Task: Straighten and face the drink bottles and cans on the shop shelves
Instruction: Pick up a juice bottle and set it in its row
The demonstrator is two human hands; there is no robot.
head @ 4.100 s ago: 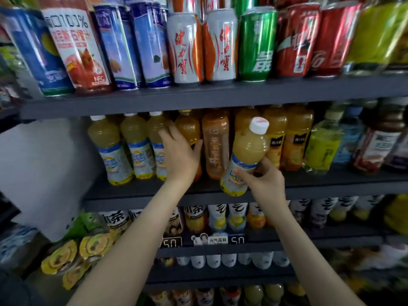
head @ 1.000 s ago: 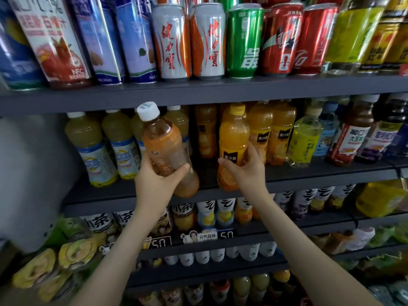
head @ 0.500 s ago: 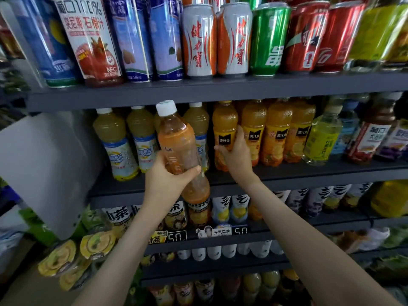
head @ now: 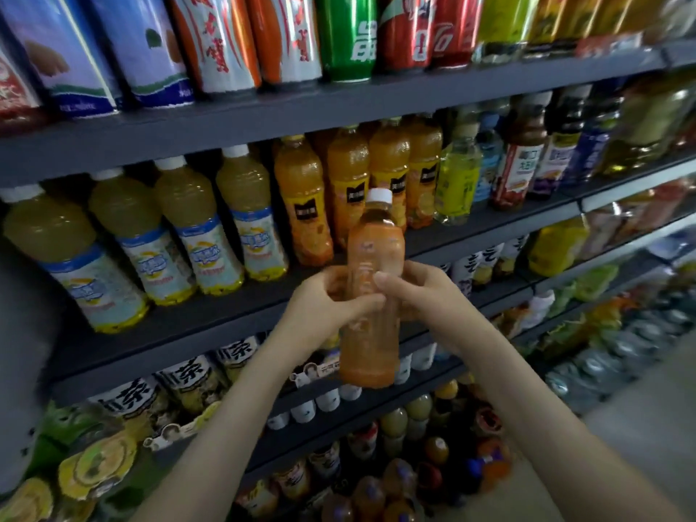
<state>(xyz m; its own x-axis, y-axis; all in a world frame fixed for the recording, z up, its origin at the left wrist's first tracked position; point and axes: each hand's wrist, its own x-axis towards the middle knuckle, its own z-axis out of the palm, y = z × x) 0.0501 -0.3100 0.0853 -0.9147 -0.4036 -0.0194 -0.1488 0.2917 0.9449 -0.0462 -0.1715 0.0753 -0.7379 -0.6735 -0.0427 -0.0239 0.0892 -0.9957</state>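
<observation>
Orange bottle [head: 371, 292] is being clasped by both hands, left hand [head: 331, 301] at nine o'clock, right hand [head: 418, 292] at three; shelved bottles [head: 301, 205] risk being toppled during reinsertion.

The clear plastic bottle of pale orange drink [head: 371, 295], white plastic cap at its twelve o'clock, looks smooth and glossy, with ribbed walls catching light. At ten o'clock, the yellow-drink plastic bottles with glossy blue-and-white film labels [head: 211, 235] shine softly. At twelve o'clock, the shiny metal drink cans in orange, green and red [head: 346, 35] gleam with streaked highlights. The dark grey shelf boards [head: 263, 114] look matt and smooth.
</observation>
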